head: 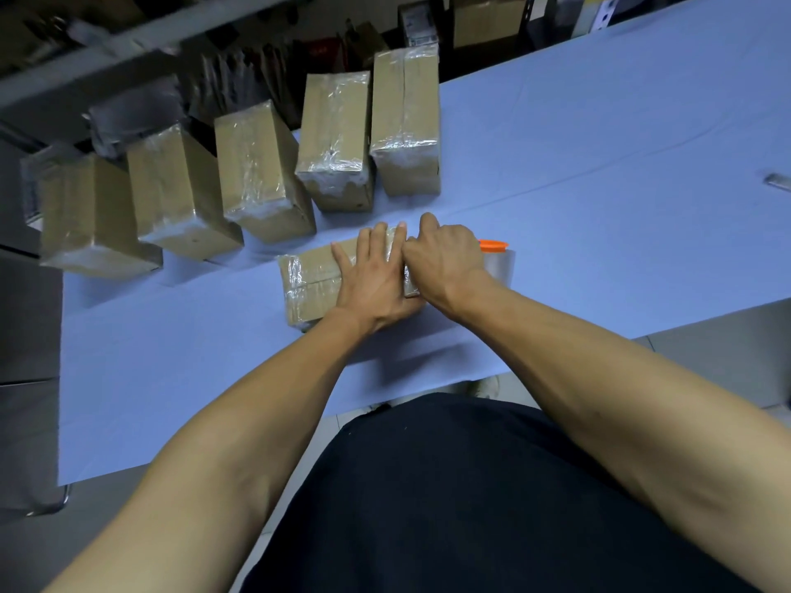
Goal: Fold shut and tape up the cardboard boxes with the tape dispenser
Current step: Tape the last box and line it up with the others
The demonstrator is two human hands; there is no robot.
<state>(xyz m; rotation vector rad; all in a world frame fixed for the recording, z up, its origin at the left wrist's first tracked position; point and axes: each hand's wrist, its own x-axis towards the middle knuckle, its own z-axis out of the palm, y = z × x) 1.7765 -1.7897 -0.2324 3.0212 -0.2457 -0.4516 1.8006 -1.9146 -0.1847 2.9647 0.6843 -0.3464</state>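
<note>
A small cardboard box (310, 284) lies on the blue table (599, 164), with clear tape shining on its left end. My left hand (376, 280) lies flat on the box top with straight fingers. Right beside it, my right hand (449, 263) curls over the box's right end and grips the tape dispenser (496, 261), an orange-capped roll of clear tape that shows behind the knuckles. The right end of the box is hidden under my hands.
Several taped cardboard boxes (334, 139) stand in a row along the table's far left edge. A small grey object (777, 181) lies at the far right. Dark shelves with bags and cartons sit beyond the table. The table's near edge runs by my torso.
</note>
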